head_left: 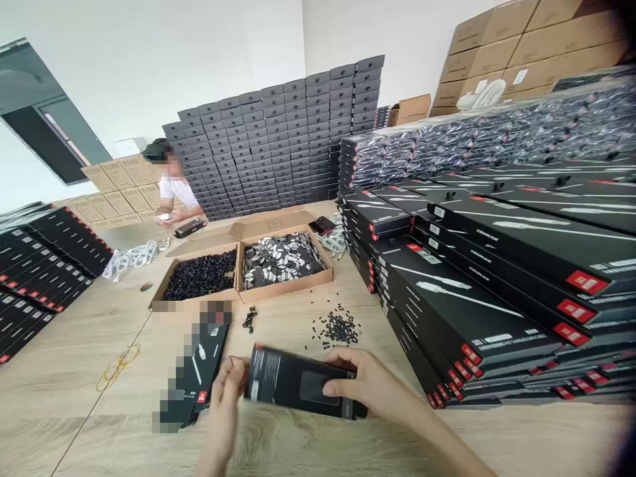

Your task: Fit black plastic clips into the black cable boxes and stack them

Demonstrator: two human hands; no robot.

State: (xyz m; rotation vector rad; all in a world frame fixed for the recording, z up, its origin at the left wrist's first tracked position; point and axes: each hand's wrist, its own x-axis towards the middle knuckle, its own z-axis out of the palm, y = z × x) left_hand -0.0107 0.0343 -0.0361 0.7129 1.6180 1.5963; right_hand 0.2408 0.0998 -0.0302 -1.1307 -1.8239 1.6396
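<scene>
A flat black cable box (281, 379), printed in white with a dark window panel, is held just above the table by both hands. My right hand (365, 384) grips its right end, thumb across the front face. My left hand (229, 389) has its fingers curled closed against the box's left end. Partly behind that hand lies a stack of flat black cable cartons (206, 361) with a white cable picture. Beyond the held box are a heap of small black pieces (340, 328) and a few black clips (250, 320).
Cardboard trays hold black clips (199, 275) and black-and-white round pieces (281, 262). Packed black boxes (467, 285) are stacked high at right, others (44, 258) at left. Yellow rubber bands (118, 368) lie on the table (114, 430). Another person (179, 192) sits across.
</scene>
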